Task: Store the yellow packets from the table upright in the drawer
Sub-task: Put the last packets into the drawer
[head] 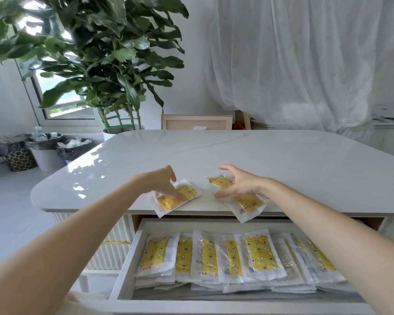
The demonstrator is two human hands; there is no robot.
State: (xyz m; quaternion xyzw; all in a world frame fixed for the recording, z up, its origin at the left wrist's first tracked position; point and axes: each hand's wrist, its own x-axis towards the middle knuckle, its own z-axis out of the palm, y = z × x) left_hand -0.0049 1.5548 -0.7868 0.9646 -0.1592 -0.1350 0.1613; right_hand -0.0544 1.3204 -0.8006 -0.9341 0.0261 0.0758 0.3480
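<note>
- From the head camera we see both our arms stretched out over the near edge of the white table (259, 151), with the open drawer (123, 269) right beneath it.
- Our left hand (166, 183) points down onto the left packets (168, 202). Its fingertips (180, 196) press on the yellow face, the fingers fairly straight and the thumb lifted clear, so nothing is gripped.
- The left packets lie flat at the table edge, with one clear corner hanging over it.
- Our right hand (239, 183) arches like a claw over the right packets (248, 203). The fingers are spread wide, the forefinger is raised, and the thumb tip sits at the wrapper's left edge. We see no closed grip on them.
- The right packets lie tilted, near the left ones but apart from them. Their lower end juts past the edge, over the drawer.
- In the drawer a row of packets (214, 255) stands on edge side by side, leaning back a little, yellow faces towards us. It runs from left to right, where our right arm hides its end.
- Behind the table stand a leafy plant (100, 53), a wooden frame (196, 122) and a white curtain (305, 64).
- Lined bins (46, 151) sit on the floor to the left.
</note>
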